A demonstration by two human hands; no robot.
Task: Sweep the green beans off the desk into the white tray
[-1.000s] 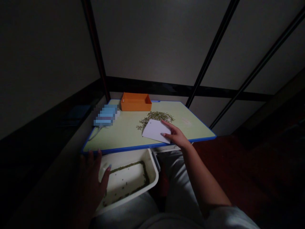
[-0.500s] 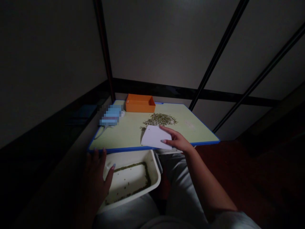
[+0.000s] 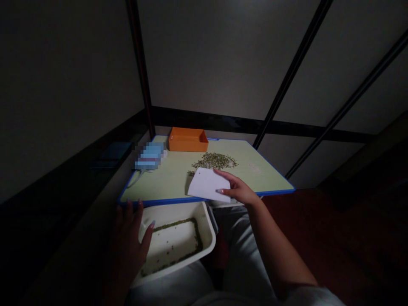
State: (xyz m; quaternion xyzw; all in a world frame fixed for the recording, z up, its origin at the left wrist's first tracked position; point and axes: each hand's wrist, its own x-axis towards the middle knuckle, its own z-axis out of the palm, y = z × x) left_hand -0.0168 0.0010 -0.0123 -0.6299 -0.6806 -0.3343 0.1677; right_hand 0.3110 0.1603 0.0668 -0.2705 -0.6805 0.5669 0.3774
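My right hand [image 3: 240,190] pinches a white plastic scraper [image 3: 207,183] with a small hole in one corner, thumb on top. The scraper sits over the near edge of the small table [image 3: 162,182], tilted. Just beyond it lies a spread pile of small green beans or seeds [image 3: 216,160]. My left hand [image 3: 132,233] is at the left side of a white tub [image 3: 208,238], fingers spread and thumb stretched over the rim; it holds nothing else. More of the green beans line the tub's bottom edges, with a few scattered in its middle.
An orange open box [image 3: 188,145] stands at the table's back left. A blue, pixelated item [image 3: 149,156] with a pale strap lies at the left edge. Dark-framed wall panels [image 3: 207,55] rise behind and to the left. The tub rests by my lap under the table edge.
The view has shifted very slightly. The scraper's tilt differs a little in my right hand; my left hand stays at the tub.
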